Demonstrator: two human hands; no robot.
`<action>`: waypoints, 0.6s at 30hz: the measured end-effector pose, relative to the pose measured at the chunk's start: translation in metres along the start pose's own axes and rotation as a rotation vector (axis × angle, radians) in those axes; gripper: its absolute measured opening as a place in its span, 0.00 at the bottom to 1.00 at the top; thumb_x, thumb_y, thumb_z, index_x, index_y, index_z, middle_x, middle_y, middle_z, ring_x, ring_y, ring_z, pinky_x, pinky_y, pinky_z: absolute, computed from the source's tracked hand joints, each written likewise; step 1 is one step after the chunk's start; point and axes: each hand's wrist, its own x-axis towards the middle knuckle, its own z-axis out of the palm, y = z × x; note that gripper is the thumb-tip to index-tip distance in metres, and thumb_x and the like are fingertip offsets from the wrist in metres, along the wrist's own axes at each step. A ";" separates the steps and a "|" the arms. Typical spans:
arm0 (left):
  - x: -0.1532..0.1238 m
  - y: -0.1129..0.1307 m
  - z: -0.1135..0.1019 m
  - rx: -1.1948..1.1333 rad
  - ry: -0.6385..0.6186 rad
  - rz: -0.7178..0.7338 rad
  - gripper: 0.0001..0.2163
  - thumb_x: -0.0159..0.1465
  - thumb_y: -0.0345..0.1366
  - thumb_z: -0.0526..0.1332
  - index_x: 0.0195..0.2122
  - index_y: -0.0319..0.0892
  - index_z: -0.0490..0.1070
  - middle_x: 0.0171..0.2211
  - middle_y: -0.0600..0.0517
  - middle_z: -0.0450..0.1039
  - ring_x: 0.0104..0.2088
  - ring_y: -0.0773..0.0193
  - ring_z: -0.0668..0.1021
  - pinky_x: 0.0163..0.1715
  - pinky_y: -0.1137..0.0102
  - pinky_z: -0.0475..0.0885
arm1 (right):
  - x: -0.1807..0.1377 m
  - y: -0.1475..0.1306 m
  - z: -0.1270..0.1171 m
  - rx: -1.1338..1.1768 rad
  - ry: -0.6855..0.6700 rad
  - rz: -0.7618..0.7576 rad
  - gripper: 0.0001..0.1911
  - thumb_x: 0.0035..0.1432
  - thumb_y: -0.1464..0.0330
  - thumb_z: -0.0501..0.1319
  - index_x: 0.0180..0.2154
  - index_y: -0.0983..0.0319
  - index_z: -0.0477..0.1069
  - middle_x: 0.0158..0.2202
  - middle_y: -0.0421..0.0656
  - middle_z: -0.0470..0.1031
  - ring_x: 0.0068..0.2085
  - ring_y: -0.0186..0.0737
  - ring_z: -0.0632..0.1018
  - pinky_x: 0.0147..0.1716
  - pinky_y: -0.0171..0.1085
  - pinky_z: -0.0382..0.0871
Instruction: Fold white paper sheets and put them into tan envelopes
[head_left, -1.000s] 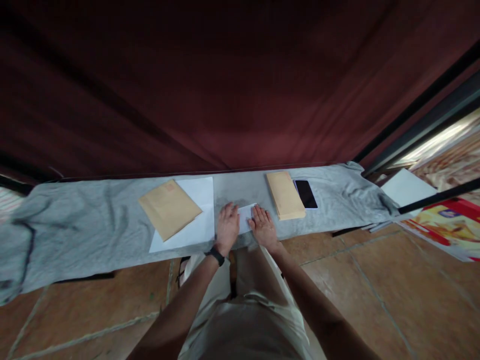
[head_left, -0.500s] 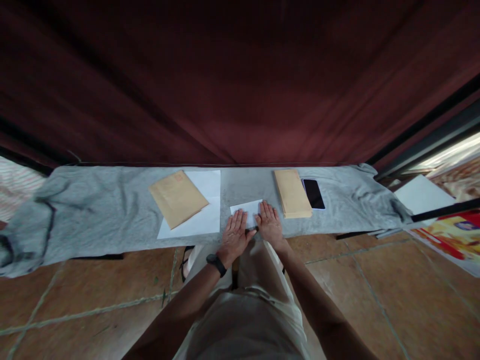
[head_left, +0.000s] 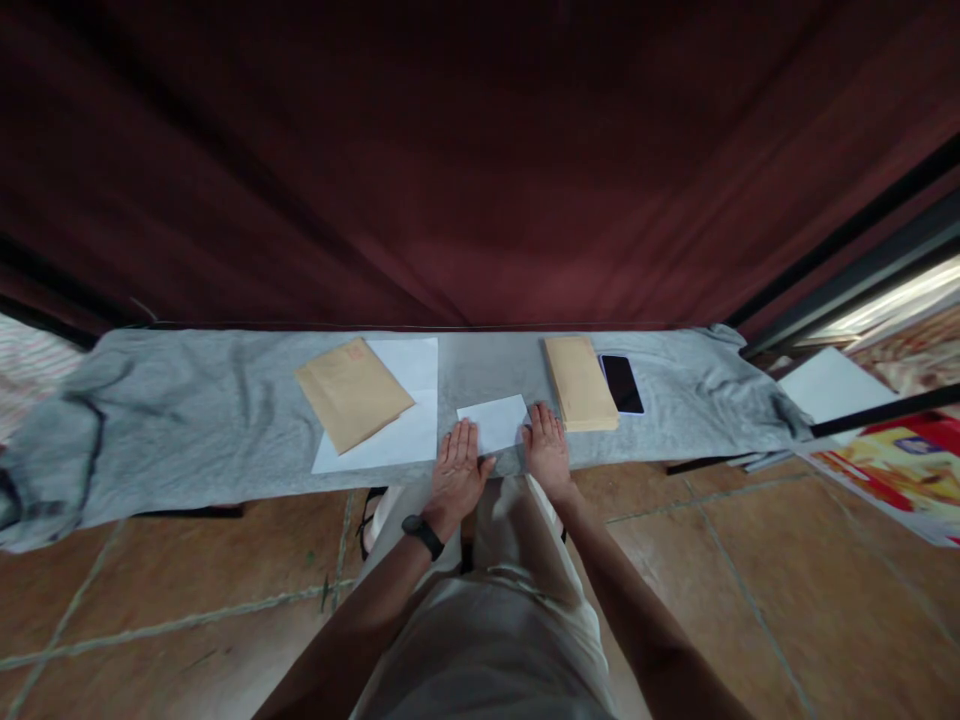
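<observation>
A small white folded-looking piece of paper (head_left: 493, 421) lies on the grey cloth, between my two hands. My left hand (head_left: 457, 470) rests flat at its left edge, fingers stretched forward and thumb out toward the paper's near side; a dark band is on that wrist. At the paper's right edge lies my right hand (head_left: 547, 450), fingers stretched out, palm down. Just beyond its fingertips on the right is a stack of brown envelopes (head_left: 582, 384). To the left, brown envelopes (head_left: 354, 396) lie slanted over white sheets of paper (head_left: 421, 430).
The grey cloth (head_left: 195, 410) covers a long narrow bench. A phone (head_left: 622, 385) lies right of the envelope stack. Behind hangs a dark red curtain (head_left: 480, 200). At the right are a dark metal bar (head_left: 885, 412) and a red and yellow printed box (head_left: 900, 470).
My hands have slid apart, left hand to the left and right hand slightly to the right, uncovering more of the small white paper. The view has shifted a little.
</observation>
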 end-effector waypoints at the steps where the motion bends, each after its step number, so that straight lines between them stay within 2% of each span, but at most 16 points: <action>1: 0.001 0.000 -0.001 -0.003 -0.005 0.000 0.32 0.73 0.47 0.48 0.71 0.28 0.51 0.71 0.33 0.51 0.73 0.48 0.53 0.70 0.51 0.53 | -0.002 -0.004 -0.002 0.015 -0.003 -0.019 0.28 0.74 0.62 0.47 0.70 0.68 0.54 0.69 0.58 0.60 0.69 0.53 0.63 0.65 0.54 0.58; 5: 0.002 0.000 -0.004 -0.026 -0.020 0.017 0.27 0.72 0.44 0.51 0.70 0.38 0.56 0.72 0.36 0.50 0.72 0.46 0.54 0.69 0.48 0.54 | -0.013 -0.026 -0.007 0.111 -0.128 -0.225 0.28 0.72 0.65 0.51 0.70 0.63 0.55 0.71 0.52 0.58 0.70 0.50 0.61 0.67 0.52 0.55; 7: 0.001 0.000 -0.005 -0.040 -0.016 0.018 0.26 0.72 0.42 0.51 0.69 0.40 0.58 0.73 0.37 0.49 0.72 0.46 0.54 0.68 0.47 0.55 | -0.019 -0.033 -0.010 0.132 -0.180 -0.267 0.27 0.72 0.66 0.51 0.70 0.62 0.57 0.70 0.51 0.60 0.70 0.48 0.62 0.68 0.52 0.53; 13: 0.002 -0.003 -0.001 -0.139 0.006 -0.046 0.25 0.71 0.38 0.50 0.68 0.33 0.59 0.71 0.34 0.52 0.72 0.47 0.57 0.68 0.48 0.57 | -0.031 -0.019 -0.016 0.080 -0.137 -0.148 0.29 0.73 0.62 0.50 0.70 0.67 0.55 0.70 0.54 0.58 0.71 0.51 0.60 0.68 0.53 0.53; 15: 0.011 -0.004 0.002 -0.244 0.017 -0.124 0.24 0.70 0.37 0.51 0.66 0.33 0.62 0.70 0.34 0.55 0.70 0.46 0.60 0.67 0.49 0.60 | -0.032 -0.013 -0.017 0.074 -0.123 -0.130 0.29 0.74 0.61 0.48 0.70 0.67 0.55 0.70 0.54 0.58 0.71 0.52 0.60 0.68 0.54 0.53; 18: 0.032 -0.008 0.005 -0.474 0.058 -0.318 0.23 0.68 0.36 0.54 0.63 0.35 0.65 0.67 0.35 0.62 0.67 0.47 0.66 0.65 0.51 0.64 | -0.032 -0.012 -0.017 0.071 -0.114 -0.129 0.30 0.74 0.60 0.47 0.70 0.68 0.55 0.70 0.55 0.59 0.70 0.53 0.60 0.68 0.54 0.53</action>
